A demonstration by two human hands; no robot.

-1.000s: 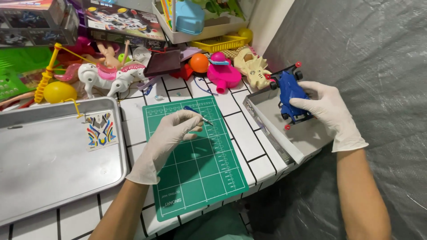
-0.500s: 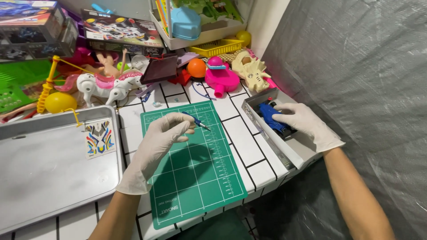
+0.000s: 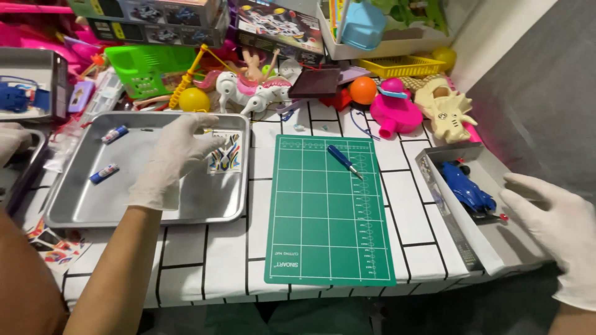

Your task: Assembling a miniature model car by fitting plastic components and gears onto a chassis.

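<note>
One head-worn camera looks steeply down and forward from above the near edge of a white tiled table (image 3: 205, 260), close enough that both forearms enter from the bottom corners. The green cutting mat (image 3: 326, 217) lies centre frame, the steel tray (image 3: 81, 214) left, and toy clutter fills the far edge. No second view overlaps it.
</note>
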